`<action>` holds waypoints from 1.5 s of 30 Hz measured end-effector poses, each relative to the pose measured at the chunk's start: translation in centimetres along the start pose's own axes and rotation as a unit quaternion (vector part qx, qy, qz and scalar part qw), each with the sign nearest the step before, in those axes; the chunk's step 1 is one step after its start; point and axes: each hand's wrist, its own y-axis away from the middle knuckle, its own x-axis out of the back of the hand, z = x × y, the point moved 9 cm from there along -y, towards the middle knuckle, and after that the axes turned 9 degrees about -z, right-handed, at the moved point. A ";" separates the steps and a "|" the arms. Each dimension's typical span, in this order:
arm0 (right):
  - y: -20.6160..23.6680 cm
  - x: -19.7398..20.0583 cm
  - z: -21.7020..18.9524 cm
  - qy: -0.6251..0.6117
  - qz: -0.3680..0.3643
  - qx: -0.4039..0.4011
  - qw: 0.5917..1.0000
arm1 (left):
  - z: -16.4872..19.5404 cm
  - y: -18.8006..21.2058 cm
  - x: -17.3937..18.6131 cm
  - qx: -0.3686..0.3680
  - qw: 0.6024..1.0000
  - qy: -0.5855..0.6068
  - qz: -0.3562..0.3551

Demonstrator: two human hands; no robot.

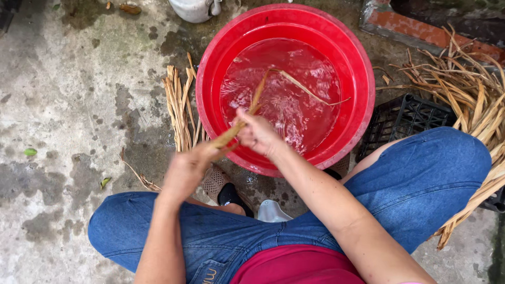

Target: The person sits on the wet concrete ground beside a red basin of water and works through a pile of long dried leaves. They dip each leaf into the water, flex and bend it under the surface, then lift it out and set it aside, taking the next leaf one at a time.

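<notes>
Both hands gripped one long strip (247, 113): left hand (184, 171) closed on its near end, right hand (258, 134) pinching it over the basin (363, 105). Washed strips (179, 108) lay at nine o'clock; a dry pile (463, 89) waited at three.

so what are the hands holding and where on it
Both hands, left hand and right hand, grip one long dried leaf strip at its near end; the far end dips into the red basin.

A basin (363, 79) sits between a strip bundle (179, 105) left and a crate (405, 118) right.
</notes>
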 end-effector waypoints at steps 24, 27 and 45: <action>1.4 9.2 -1.2 0.092 0.176 -0.047 0.979 | -3.0 1.3 5.4 0.152 0.938 0.269 0.159; -0.1 -1.0 4.6 -0.019 -0.088 -0.124 0.988 | -1.4 -0.8 0.4 0.145 0.945 0.291 0.031; 6.9 24.9 -6.1 -0.175 0.361 0.162 0.901 | -4.2 4.9 7.8 0.176 0.923 0.318 0.124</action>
